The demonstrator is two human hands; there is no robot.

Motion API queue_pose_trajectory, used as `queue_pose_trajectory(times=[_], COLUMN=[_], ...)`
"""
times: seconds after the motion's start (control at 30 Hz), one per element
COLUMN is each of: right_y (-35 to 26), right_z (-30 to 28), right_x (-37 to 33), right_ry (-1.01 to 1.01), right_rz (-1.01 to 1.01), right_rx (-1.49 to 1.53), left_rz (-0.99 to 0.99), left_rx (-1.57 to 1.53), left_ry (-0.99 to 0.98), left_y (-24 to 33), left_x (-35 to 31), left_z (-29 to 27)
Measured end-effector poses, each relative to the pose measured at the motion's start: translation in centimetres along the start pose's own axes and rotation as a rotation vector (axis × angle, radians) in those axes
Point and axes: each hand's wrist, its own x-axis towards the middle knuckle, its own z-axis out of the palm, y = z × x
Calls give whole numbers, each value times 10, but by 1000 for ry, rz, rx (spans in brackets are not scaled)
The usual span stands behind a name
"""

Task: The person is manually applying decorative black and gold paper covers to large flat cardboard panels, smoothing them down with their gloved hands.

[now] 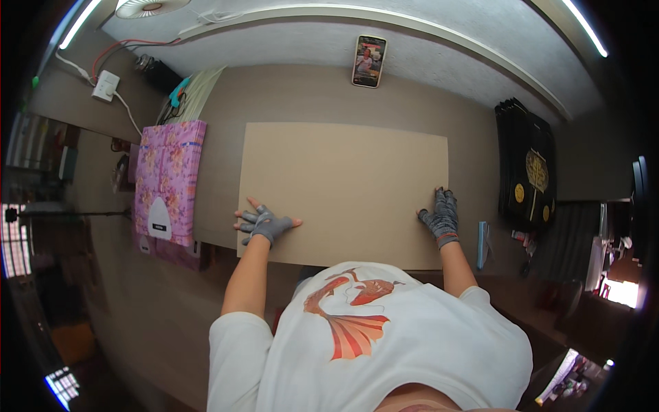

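A large flat tan sheet of cardboard [343, 185] lies on the table in front of me, its near edge close to my body. My left hand [264, 223], in a grey fingerless glove, rests on the sheet's left edge with its fingers spread and its thumb pointing inward. At the opposite edge lies my right hand [441, 214], gloved in darker grey. Its fingers stretch forward along the border and its thumb stands apart. Neither hand holds anything.
Pink floral folded bags [168, 182] are stacked at the left, near scissors with a blue handle [180, 91]. Black bags with gold print [528, 165] stand at the right. A phone [369, 62] leans at the back. A white power socket [106, 86] sits far left.
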Motion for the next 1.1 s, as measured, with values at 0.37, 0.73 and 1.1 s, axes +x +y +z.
queue_pose_trajectory(times=[0.37,0.73,1.1], right_y=[19,-5,1], right_z=[6,-18,-10], right_x=[-60,-60,-66], right_ry=[-152,-119,-35], right_rz=[367,401,374], right_rx=[98,47,91], left_rz=[-6,69,285], left_rx=[-30,28,-35], left_ry=[51,15,209], left_y=[-1,-2,-41], left_x=[-5,-28,-5], left_z=[2,-16,24])
